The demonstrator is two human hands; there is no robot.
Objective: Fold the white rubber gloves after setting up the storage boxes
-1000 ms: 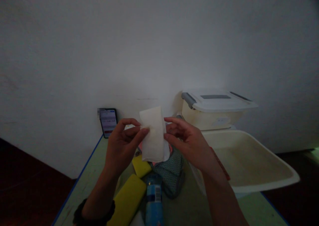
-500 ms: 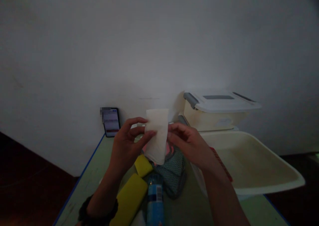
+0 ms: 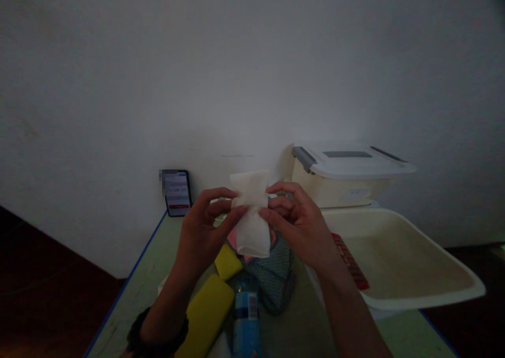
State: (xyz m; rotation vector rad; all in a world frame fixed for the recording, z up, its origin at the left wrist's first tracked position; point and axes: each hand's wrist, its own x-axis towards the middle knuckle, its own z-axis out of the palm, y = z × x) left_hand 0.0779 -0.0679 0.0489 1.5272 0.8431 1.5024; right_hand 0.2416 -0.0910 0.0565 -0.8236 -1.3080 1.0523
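A folded white wipe (image 3: pixel 251 216) hangs in the air above the table, pinched from both sides. My left hand (image 3: pixel 205 231) grips its left edge between thumb and fingers. My right hand (image 3: pixel 300 224) holds its right edge the same way. Below the wipe lie a grey-green patterned cloth (image 3: pixel 272 276) with a pink patch, two yellow sponges (image 3: pixel 226 261) (image 3: pixel 205 316) and a blue bottle (image 3: pixel 245 316) lying near the front edge.
A green table (image 3: pixel 150 274) with a blue edge stands against a white wall. A phone (image 3: pixel 177 192) leans on the wall at the back left. A lidded white box (image 3: pixel 347 176) and an open cream tub (image 3: pixel 398 263) fill the right side.
My two hands have drawn closer together and the wipe has narrowed, bunched at the middle where the fingers pinch it. The view has shifted slightly.
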